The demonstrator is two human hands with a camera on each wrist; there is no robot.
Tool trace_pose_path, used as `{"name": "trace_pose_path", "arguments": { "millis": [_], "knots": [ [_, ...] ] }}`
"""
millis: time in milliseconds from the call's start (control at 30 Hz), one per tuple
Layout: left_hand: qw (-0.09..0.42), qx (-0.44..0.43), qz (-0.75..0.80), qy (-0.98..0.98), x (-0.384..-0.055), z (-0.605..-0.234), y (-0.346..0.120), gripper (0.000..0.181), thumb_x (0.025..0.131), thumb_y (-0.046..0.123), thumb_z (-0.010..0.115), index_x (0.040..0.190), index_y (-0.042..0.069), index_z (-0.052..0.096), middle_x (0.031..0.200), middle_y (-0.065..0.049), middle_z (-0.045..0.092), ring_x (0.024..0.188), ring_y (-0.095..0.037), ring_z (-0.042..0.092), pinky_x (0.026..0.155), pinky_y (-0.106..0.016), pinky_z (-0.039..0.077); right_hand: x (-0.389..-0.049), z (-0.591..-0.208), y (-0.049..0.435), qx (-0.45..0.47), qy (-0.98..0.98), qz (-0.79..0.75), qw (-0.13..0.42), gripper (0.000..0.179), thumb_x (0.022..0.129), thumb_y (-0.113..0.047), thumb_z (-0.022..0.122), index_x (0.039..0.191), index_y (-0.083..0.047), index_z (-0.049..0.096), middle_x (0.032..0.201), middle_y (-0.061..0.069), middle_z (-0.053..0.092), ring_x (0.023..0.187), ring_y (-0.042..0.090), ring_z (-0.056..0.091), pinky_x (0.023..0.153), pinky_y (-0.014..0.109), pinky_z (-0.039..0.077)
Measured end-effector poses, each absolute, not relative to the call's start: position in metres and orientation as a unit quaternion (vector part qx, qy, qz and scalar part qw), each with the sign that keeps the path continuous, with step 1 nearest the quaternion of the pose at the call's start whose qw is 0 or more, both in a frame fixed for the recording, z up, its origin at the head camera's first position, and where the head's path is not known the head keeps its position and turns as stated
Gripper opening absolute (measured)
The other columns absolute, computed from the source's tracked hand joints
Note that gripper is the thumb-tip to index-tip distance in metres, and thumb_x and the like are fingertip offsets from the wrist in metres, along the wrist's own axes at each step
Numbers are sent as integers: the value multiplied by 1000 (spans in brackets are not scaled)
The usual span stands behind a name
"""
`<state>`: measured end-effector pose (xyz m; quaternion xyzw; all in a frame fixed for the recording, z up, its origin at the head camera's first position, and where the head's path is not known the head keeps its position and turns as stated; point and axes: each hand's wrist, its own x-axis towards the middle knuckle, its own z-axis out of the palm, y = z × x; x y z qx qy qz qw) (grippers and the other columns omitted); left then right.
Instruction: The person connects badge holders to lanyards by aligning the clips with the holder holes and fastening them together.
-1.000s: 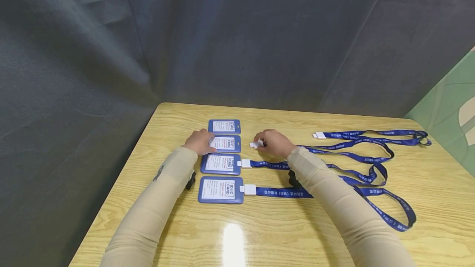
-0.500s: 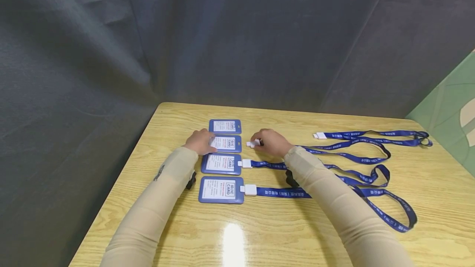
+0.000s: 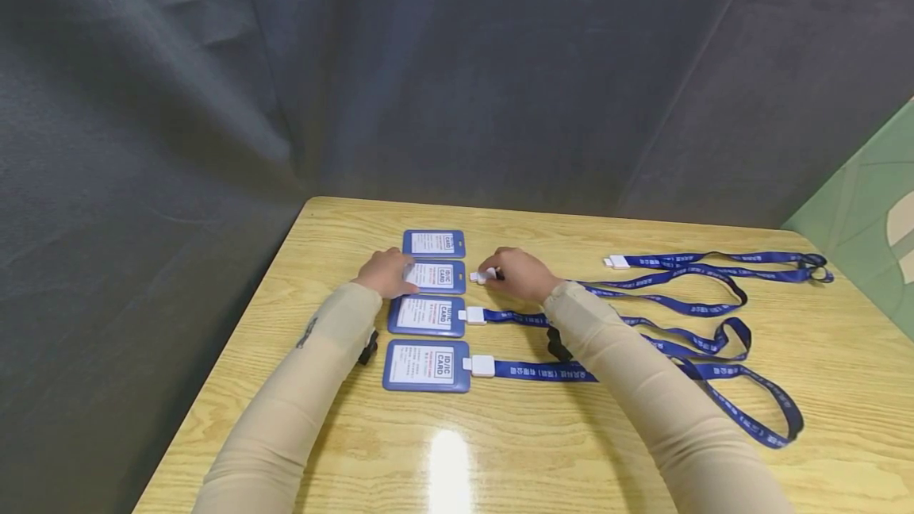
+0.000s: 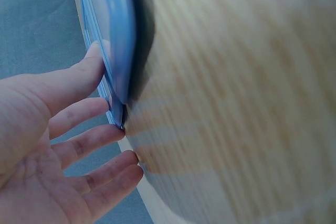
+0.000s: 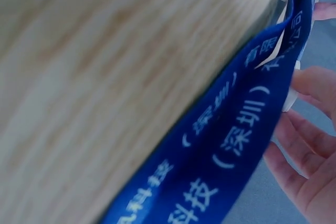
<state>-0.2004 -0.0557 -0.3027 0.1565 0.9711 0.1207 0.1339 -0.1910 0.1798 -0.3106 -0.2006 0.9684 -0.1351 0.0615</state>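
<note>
My left hand [image 3: 385, 273] grips the left end of a blue badge holder [image 3: 444, 277], second from the back in a column. In the left wrist view the thumb [image 4: 86, 74] lies against the blue holders and the other fingers spread by their edge. My right hand [image 3: 524, 274] pinches the white clip [image 3: 482, 277] of a blue lanyard [image 3: 703, 308], a short gap right of that holder's slot. White characters run along a blue strap [image 5: 236, 114] in the right wrist view, where the fingers partly hide a white clip [image 5: 291, 99].
Nearer to me, two badge holders [image 3: 427, 316] [image 3: 427, 366] are joined to lanyards by white clips. A loose holder [image 3: 432, 243] lies at the back; another lanyard [image 3: 714, 260] lies back right. The wooden table [image 3: 357, 450] ends at a dark curtain [image 3: 500, 86].
My right hand has moved slightly left, bringing the white clip closer to the badge holder and drawing its lanyard along. The left hand has stayed at the same holder.
</note>
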Motion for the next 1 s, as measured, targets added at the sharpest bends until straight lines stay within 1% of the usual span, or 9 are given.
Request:
{"name": "trace_pose_path", "arguments": {
  "millis": [333,567,833,933,1000],
  "knots": [
    [135,155,121,971,-200,-302,-56,57,85,30,67,133,4,50,134,-18,51,124,-35,47,106,-45,38,-191,-312,177,-230,962,-138,47,26,87,-15,65,112,-9,68,103,9,68,83,16,61,76,30,53],
    [138,149,123,971,-198,-299,-56,57,85,29,67,133,5,49,136,-18,49,125,-35,46,107,-45,37,-192,-314,176,-245,958,-145,44,26,88,-13,63,113,-8,68,103,9,69,85,17,63,76,30,54],
    [137,144,124,972,-195,-295,-55,57,85,29,68,133,4,50,136,-18,49,126,-36,45,108,-45,36,-191,-316,176,-259,952,-163,24,24,86,-9,64,110,-6,69,100,11,70,82,17,64,70,27,52],
    [136,142,127,972,-195,-295,-55,57,85,28,68,133,4,50,136,-18,49,127,-35,45,109,-45,35,-190,-315,175,-251,953,-166,28,25,86,-9,65,110,-6,69,101,11,71,85,19,66,72,28,54],
    [136,143,129,972,-195,-295,-54,57,84,28,68,133,4,50,136,-18,49,127,-35,45,109,-45,35,-189,-314,175,-244,954,-170,32,25,86,-8,65,110,-6,69,103,11,71,90,21,67,77,31,55]
  ]
}}
